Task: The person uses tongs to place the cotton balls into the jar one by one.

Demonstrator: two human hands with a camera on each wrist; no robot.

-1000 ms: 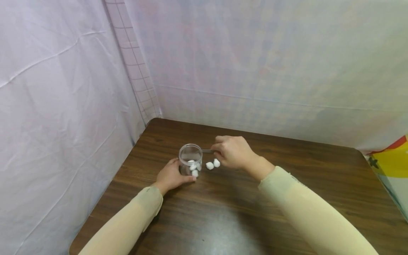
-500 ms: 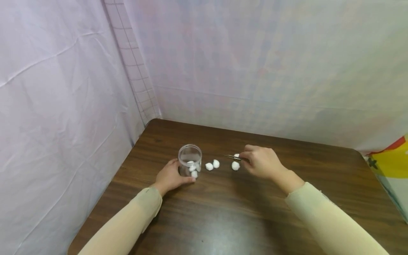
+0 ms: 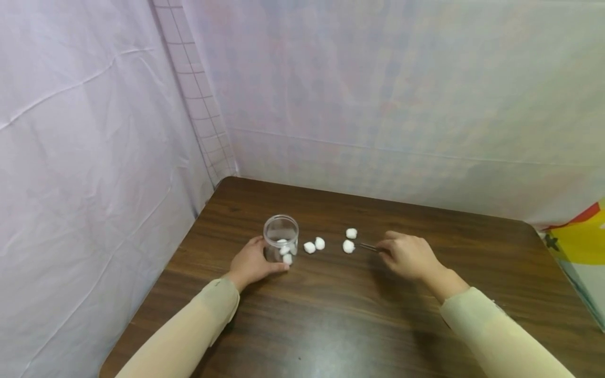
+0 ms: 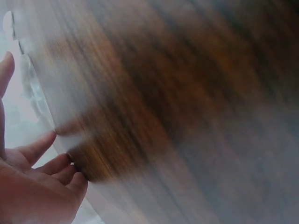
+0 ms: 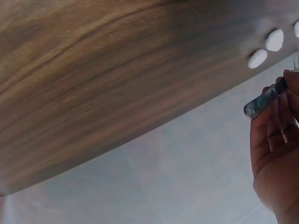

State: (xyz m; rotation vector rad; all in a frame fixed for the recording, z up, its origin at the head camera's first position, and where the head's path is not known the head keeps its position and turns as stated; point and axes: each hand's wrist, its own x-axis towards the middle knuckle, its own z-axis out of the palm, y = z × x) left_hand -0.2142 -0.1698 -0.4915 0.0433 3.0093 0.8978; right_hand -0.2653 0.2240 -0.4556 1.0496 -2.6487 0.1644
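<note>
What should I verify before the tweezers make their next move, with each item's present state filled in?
1. Jar steadied: ok, upright with the left hand around its side.
2. Jar mouth uncovered: ok.
3. Tweezers gripped: ok, held in the right hand.
4. Tweezers aimed at the nearest white ball: ok, tips point toward it.
5. White ball pinched for lifting: not ok, none between the tips.
6. Tip height above the table: cannot tell.

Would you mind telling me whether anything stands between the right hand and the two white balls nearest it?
Only the tweezers held in the right hand, pointing toward the white balls; nothing else visible intervenes.
</note>
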